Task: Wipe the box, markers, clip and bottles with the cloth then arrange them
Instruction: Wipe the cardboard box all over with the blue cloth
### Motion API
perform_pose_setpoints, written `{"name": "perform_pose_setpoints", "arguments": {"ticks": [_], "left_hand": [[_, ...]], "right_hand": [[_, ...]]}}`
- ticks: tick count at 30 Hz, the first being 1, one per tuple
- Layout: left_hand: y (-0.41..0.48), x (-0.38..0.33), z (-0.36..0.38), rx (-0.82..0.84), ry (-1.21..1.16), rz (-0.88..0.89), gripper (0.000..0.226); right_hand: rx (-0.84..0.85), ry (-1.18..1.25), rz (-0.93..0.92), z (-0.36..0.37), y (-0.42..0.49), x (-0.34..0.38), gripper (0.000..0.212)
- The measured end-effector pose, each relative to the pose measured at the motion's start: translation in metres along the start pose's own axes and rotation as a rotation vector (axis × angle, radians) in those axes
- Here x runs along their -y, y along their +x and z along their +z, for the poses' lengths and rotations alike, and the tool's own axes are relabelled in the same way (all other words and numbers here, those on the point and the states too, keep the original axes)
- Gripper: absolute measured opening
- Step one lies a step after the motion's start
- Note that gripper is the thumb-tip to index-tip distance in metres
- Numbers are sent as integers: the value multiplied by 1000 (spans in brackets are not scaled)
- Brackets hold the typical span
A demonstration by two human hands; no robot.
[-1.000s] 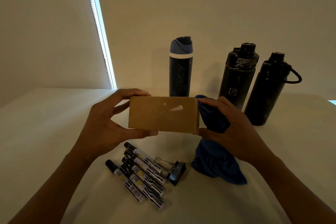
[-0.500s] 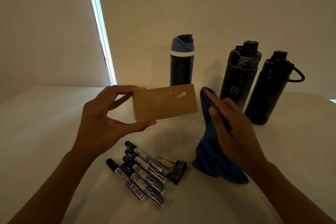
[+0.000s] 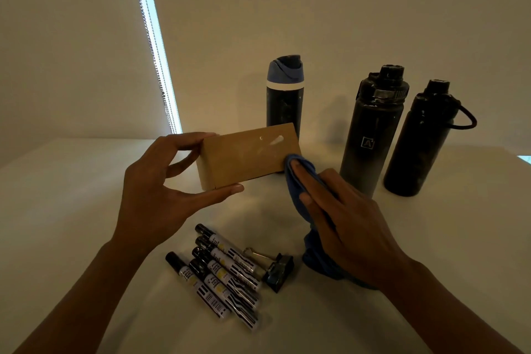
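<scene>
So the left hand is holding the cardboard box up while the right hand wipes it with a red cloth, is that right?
Not quite: the cloth is blue, not red, as the head view shows. The rest holds: the left hand holds the cardboard box up while the right hand presses the cloth against its lower right corner.

Three dark upright bottles (image 3: 370, 129) blocking the far right of the pale bench (image 3: 71, 195), black-capped markers (image 3: 221, 276) and black binder clip (image 3: 277, 271) crowding the near middle, bare bench at left
</scene>
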State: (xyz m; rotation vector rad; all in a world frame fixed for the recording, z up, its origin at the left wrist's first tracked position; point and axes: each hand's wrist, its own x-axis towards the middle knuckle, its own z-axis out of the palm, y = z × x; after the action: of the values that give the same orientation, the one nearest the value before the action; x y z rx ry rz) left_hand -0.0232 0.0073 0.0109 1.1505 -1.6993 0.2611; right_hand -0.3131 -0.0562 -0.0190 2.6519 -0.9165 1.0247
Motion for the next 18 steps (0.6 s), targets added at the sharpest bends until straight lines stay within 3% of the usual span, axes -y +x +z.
{"name": "perform_pose_setpoints", "arguments": {"ticks": [5,9,12,14,18], "left_hand": [[-1,-5,3,74,-72,3,84],[0,-7,1,100,-151,-28,82],[3,-4,-3,123,-144,-13,83],[3,-2,-3,142,-148,-16,84],[2,0,-1,155,-170,-37,86]], "right_hand": [[-49,17,73,-7,6,-9,51],[-78,155,142,-8,8,-14,32],[-45,311,212,-9,10,-17,30],[-33,332,189,-9,11,-18,34],[25,151,57,-8,15,-24,44]]}}
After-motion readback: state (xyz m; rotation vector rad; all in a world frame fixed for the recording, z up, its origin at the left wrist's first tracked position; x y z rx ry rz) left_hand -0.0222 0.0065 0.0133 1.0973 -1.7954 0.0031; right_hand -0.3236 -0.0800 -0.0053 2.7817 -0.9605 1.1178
